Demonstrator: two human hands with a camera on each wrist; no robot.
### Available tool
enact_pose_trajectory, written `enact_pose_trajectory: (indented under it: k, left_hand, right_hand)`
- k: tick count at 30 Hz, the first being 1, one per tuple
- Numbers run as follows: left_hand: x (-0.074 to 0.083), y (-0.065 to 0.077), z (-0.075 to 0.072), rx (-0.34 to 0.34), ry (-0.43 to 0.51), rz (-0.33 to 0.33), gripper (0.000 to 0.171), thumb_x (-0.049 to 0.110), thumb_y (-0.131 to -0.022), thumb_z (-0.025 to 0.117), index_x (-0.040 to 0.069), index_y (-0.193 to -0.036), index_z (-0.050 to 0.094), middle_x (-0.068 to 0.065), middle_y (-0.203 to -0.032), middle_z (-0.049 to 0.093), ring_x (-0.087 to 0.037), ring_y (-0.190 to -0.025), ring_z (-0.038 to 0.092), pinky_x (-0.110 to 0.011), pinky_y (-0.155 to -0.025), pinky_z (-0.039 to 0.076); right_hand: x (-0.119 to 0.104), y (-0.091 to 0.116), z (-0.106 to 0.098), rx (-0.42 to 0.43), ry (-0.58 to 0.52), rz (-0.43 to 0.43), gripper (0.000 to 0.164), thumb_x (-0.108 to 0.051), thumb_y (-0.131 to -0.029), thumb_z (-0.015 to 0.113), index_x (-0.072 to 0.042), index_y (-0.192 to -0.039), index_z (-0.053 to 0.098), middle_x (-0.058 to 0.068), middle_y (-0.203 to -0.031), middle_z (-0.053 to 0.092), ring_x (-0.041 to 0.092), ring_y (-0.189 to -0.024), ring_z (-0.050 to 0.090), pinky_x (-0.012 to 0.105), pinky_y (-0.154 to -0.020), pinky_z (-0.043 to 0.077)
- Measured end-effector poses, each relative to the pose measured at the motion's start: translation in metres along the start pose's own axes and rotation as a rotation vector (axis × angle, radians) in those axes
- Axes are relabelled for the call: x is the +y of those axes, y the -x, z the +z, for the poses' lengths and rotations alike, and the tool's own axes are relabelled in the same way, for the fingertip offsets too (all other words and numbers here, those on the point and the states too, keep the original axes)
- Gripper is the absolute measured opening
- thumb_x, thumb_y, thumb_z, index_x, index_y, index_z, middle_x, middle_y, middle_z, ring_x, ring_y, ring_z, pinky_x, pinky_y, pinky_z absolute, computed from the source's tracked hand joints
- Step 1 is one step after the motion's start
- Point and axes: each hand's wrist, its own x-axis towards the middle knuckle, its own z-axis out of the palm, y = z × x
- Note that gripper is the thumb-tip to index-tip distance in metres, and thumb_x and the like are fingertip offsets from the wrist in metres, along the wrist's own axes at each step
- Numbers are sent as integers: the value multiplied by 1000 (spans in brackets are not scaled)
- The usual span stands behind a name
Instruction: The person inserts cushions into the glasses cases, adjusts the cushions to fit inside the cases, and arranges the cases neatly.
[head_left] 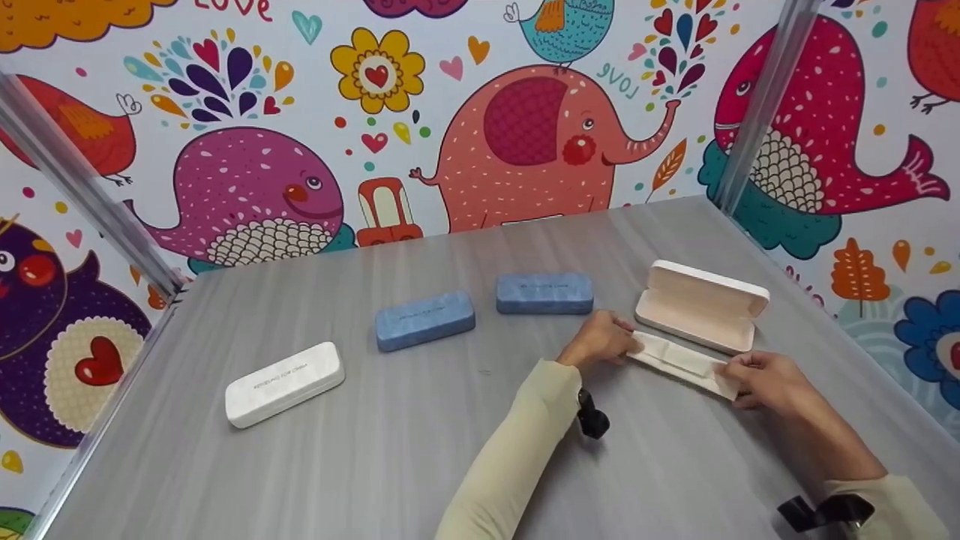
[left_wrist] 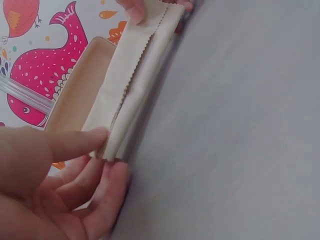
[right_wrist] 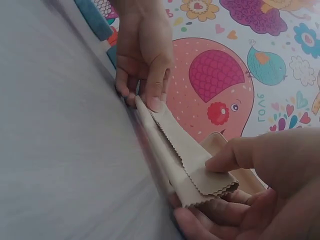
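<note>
A cream cloth with zigzag-cut edges (head_left: 679,358), folded into a long strip, is stretched between both hands. My left hand (head_left: 602,337) pinches its left end, thumb on top and fingers beneath, as the left wrist view shows. At the other end my right hand (head_left: 772,381) pinches the cloth (right_wrist: 187,160) the same way. Just behind the cloth lies an open white glasses case (head_left: 701,304) with a pale peach lining, its lid tipped back. The case's inside (left_wrist: 82,85) shows partly behind the cloth in the left wrist view.
To the left stand a blue glasses case (head_left: 544,293), a second blue glasses case (head_left: 425,321) and a closed white glasses case (head_left: 285,385), all on the grey table (head_left: 337,480). A printed cartoon wall (head_left: 390,150) closes off the back and sides, with metal posts at the corners.
</note>
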Motion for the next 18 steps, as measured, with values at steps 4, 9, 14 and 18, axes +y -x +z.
enact_pose_trajectory:
  k: [4, 9, 14, 18]
  left_hand:
    - [2, 0, 1, 14, 71, -56, 17, -3, -83, 77, -2, -99, 73, -8, -85, 73, -15, -63, 63, -33, -69, 62]
    - [0, -1, 1, 29, 182, -114, 15, -4, -84, 76, -3, -98, 72, -15, -84, 75, -26, -73, 74, -37, -70, 63]
    - [-4, -3, 2, 34, 283, -110, 12, -5, -84, 75, -1, -93, 69, -17, -76, 73, -24, -61, 70, -36, -60, 62]
    - [-4, -5, 4, 57, 320, -121, 11, -6, -85, 74, 1, -91, 69, -15, -73, 72, -20, -56, 67, -35, -57, 61]
  right_hand:
    - [4, -3, -2, -58, -107, -1, 17, -22, -97, 63, -5, -98, 61, -5, -76, 54, 5, -69, 61, 24, -66, 60]
    - [8, -3, -4, -74, -212, 4, 15, -19, -96, 67, -6, -101, 60, -7, -78, 61, 5, -71, 64, 24, -67, 60]
    - [5, -2, -4, -38, -219, 34, 27, -24, -94, 71, -5, -109, 59, -8, -80, 59, 6, -72, 62, 23, -69, 60]
    - [3, -2, -4, -33, -219, 55, 36, -28, -93, 73, -5, -116, 58, -7, -83, 57, 8, -73, 60, 23, -70, 59]
